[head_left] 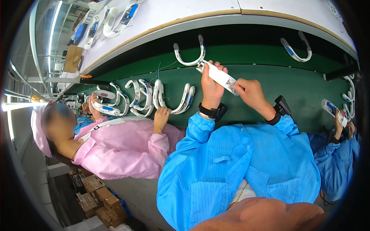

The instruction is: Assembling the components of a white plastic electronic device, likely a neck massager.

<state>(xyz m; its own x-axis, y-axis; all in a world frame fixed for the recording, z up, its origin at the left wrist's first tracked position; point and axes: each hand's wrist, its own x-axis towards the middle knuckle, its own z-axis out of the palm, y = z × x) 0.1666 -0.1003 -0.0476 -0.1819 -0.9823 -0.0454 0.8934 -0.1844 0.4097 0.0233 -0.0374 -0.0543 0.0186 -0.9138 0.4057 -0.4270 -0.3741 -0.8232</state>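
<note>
A long white plastic casing (218,75) with small parts showing at its right end slants in front of me above the green work surface. My left hand (212,85) is closed around its upper left part, thumb on top. Fingers of my right hand (250,92) are pinched at the lower right end; whether they hold a small part there is hidden. Just beyond the casing's upper end is a white U-shaped device (189,57); I cannot tell if the two are joined. Dark bands are on both my wrists.
Another U-shaped device (298,52) lies at the far right. Several white curved devices (144,96) lie left, by a person in pink (127,142). At right, a blue-sleeved co-worker holds a white part (330,107). A white shelf (185,15) runs above the green surface (277,82).
</note>
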